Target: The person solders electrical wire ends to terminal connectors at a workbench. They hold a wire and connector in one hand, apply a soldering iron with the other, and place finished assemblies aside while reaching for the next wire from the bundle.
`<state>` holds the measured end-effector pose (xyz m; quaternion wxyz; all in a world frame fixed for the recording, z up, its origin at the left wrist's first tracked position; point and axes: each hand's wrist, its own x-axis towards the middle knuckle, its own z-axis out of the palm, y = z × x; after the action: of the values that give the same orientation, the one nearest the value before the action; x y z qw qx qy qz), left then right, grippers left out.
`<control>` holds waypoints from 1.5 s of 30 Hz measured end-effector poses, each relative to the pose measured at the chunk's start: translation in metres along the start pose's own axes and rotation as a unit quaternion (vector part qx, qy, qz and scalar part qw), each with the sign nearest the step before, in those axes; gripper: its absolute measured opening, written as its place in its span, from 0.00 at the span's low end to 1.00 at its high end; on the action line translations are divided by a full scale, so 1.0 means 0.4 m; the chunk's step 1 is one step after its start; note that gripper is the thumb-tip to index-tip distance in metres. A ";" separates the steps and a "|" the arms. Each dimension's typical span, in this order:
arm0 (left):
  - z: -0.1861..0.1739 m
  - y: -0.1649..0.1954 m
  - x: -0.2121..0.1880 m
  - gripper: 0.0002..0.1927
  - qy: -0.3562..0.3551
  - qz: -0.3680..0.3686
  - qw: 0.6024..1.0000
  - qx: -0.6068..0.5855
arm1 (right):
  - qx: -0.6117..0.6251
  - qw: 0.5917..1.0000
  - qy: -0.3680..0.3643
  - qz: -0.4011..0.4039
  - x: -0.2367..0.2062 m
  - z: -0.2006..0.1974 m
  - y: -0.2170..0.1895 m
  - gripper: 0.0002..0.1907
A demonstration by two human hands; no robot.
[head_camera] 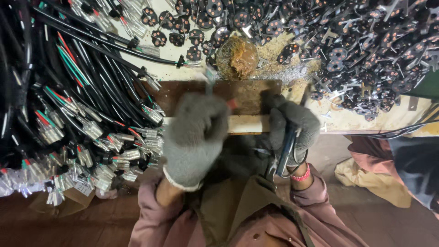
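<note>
Both hands wear grey knitted gloves and work at the front edge of the workbench (347,121). The left hand (194,137) is curled into a fist over the edge, and a thin wire end (209,77) with a green core stands up just beyond its fingers; I cannot tell if the fingers pinch it. The right hand (292,130) is closed around the dark handles of a hand tool (287,148), which points down toward the person's lap. Between the hands lies a brown metal plate (247,93), flat on the bench edge. Just behind the plate sits a brown lump (238,57) with sawdust around it. The left side of the bench is covered with black cables (82,82) with stripped ends. At the back right corner lies a heap of small black round plug parts (356,41).
</note>
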<state>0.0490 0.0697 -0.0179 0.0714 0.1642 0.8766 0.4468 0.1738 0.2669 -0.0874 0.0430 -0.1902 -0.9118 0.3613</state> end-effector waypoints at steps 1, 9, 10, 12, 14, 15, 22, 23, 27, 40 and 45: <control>0.008 -0.008 -0.021 0.06 -0.029 -0.005 0.997 -0.078 | -0.010 0.999 -0.022 -0.035 0.007 -0.004 0.000 0.07; 0.046 -0.069 -0.093 0.10 -0.194 -0.038 0.972 -0.130 | 0.056 0.984 -0.075 -0.151 0.052 -0.019 -0.058 0.13; 0.039 -0.064 -0.087 0.10 -0.180 -0.037 0.978 -0.097 | 0.078 0.983 -0.072 -0.149 0.060 -0.016 -0.069 0.12; 0.033 -0.058 -0.067 0.12 -0.156 -0.012 0.985 -0.072 | 0.124 0.980 -0.071 -0.139 0.070 -0.015 -0.093 0.11; 0.044 -0.061 -0.045 0.14 -0.128 0.047 0.987 -0.085 | 0.027 0.990 -0.082 -0.113 0.074 -0.016 -0.110 0.13; 0.053 -0.060 -0.045 0.11 -0.112 0.023 0.990 -0.079 | -0.022 0.991 -0.087 -0.097 0.072 -0.016 -0.115 0.14; 0.081 -0.052 -0.096 0.08 -0.112 -0.028 0.979 -0.166 | 0.013 0.994 -0.109 -0.016 0.044 -0.010 -0.071 0.18; 0.077 -0.047 -0.096 0.08 -0.111 -0.017 0.972 -0.208 | 0.065 0.991 -0.089 -0.070 0.045 -0.007 -0.060 0.17; 0.069 -0.040 -0.057 0.10 -0.139 -0.027 0.983 -0.116 | 0.070 0.992 -0.069 -0.078 0.044 -0.009 -0.049 0.21; 0.126 -0.101 -0.062 0.11 -0.106 0.056 0.992 0.029 | 0.012 0.989 -0.101 -0.105 0.080 -0.030 -0.115 0.20; 0.142 -0.112 -0.060 0.10 -0.085 0.063 0.994 0.035 | 0.139 0.984 -0.088 -0.074 0.063 -0.035 -0.080 0.17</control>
<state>0.0769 0.0800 -0.0880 0.1114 0.2589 0.8704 0.4038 0.1433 0.2640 -0.0570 0.0151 -0.0821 -0.8643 0.4959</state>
